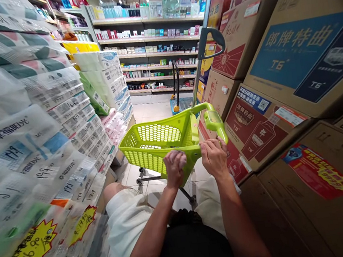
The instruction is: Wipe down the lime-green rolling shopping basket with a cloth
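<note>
A lime-green shopping cart (155, 127) with a perforated basket stands before my knees. My left hand (174, 168) is closed round a crumpled, pale pinkish cloth (180, 158), which is at the cart's near side just below the rim. My right hand (214, 156) grips the cart's green frame beside the lower end of its handle (214, 119). Its fingers are curled over the edge, and whatever lies under them is hidden. Parts of the dark wheeled base (144, 177) show beneath the basket.
Stacked tissue packs (68, 100) rise close on the left. Cardboard cartons (302, 42) wall the right side. Behind the cart stand a grey pole handle (210, 42) and a blue trolley (174, 106). Shelves (152, 39) with small goods close off the back. A person (67, 32) is partly visible far left.
</note>
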The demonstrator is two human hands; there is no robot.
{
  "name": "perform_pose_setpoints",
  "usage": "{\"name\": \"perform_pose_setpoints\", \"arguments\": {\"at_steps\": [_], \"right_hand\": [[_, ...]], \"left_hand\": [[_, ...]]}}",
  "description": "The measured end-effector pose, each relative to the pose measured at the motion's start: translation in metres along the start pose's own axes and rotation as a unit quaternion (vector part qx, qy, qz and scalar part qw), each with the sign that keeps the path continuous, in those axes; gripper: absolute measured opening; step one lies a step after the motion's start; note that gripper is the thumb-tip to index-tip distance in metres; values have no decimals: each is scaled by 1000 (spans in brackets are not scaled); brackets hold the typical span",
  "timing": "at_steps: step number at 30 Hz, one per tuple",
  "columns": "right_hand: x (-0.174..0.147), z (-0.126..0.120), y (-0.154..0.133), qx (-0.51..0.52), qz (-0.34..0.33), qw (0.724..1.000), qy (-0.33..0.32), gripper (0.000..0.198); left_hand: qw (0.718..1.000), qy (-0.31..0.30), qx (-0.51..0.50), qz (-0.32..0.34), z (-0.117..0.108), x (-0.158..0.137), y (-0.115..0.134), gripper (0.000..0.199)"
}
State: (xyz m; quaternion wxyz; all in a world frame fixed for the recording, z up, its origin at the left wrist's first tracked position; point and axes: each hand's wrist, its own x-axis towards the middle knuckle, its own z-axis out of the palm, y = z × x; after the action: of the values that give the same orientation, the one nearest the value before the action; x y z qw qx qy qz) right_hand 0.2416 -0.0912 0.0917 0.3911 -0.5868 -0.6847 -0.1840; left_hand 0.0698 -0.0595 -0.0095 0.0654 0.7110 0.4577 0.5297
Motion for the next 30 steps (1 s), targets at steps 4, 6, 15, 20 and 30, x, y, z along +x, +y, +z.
{"name": "perform_pose_setpoints", "arguments": {"at_steps": [4,6,15,20,30], "right_hand": [[0,-1,4,-7,-6,1000,-17,37],[-1,-1,5,-7,-10,1000,-23,37],[0,-2,-1,-18,-1,1000,0,37],[0,-3,0,-26,-11,1000,-5,37],[-1,-2,-2,-24,-9,1000,-13,37]], "left_hand": [[998,-20,-15,51,1,1,7,38],[999,32,-12,11,-3,4,-6,36],[996,68,19,-61,13,-27,-55,48],[999,1,23,-34,30,-56,-54,43],[999,-14,5,-39,38,-66,-60,40]]}}
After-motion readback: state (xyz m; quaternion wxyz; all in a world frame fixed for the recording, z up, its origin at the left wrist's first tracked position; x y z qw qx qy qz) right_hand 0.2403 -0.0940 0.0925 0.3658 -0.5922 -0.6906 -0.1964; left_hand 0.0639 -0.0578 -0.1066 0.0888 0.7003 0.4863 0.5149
